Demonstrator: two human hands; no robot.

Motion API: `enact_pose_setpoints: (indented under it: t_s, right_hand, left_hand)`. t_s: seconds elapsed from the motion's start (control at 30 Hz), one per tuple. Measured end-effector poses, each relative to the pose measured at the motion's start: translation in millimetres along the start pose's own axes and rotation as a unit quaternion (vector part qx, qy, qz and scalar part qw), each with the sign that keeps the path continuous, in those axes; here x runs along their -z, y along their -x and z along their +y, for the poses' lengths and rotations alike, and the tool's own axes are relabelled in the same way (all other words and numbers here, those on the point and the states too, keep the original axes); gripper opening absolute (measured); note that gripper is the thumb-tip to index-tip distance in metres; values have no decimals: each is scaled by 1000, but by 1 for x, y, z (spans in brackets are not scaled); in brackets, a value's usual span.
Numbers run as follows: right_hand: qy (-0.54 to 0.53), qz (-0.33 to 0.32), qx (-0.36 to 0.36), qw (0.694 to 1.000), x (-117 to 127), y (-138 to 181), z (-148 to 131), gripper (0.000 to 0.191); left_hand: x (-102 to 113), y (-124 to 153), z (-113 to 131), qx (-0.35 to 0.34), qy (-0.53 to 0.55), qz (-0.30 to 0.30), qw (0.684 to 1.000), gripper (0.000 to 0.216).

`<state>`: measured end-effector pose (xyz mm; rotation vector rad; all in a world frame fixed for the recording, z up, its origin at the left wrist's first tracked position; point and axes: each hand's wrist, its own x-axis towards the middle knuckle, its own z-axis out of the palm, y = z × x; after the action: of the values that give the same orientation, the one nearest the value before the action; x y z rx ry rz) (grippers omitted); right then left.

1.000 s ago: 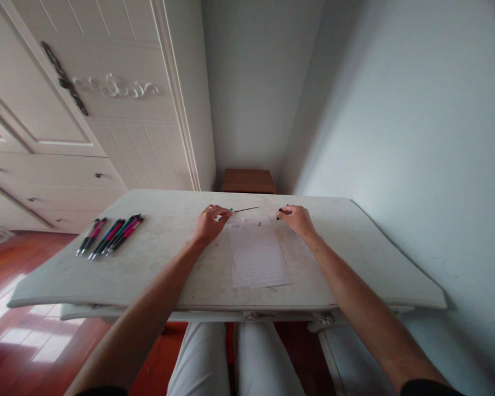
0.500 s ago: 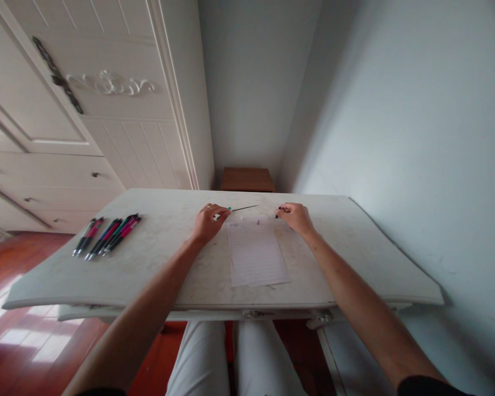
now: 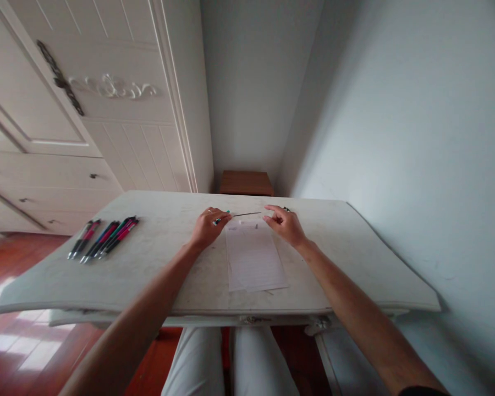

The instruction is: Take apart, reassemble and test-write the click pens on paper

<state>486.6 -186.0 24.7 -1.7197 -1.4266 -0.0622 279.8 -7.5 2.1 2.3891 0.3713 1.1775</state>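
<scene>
Your left hand (image 3: 206, 226) is pinching a thin pen refill (image 3: 239, 214), its fingers closed on the teal end; the dark, needle-slim rod is pointing right, above the lined paper sheet (image 3: 253, 258). Your right hand (image 3: 286, 224) is hovering just beside the rod's tip, fingers loosely curled, holding nothing visible. The sheet is lying flat on the scuffed white bench (image 3: 157, 264). Glossy pens (image 3: 103, 237) are lying far left.
</scene>
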Motion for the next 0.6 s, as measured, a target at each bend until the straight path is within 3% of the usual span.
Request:
enact_pose_setpoints:
  t_s: [0.17,0.33,0.6]
  right_hand:
    - [26,-49,11,998,-11,5,-4,39]
    - [72,-60,-8,996,-9,6,-11,28]
    - [105,-56,-27,993,-4,3,-9,27]
  left_hand:
    - [-2,0,1,-33,13,-3,999,17]
    - [-1,0,7,-42,20,-6,999,17]
    - [0,0,3,-16,13,-16,1000,20]
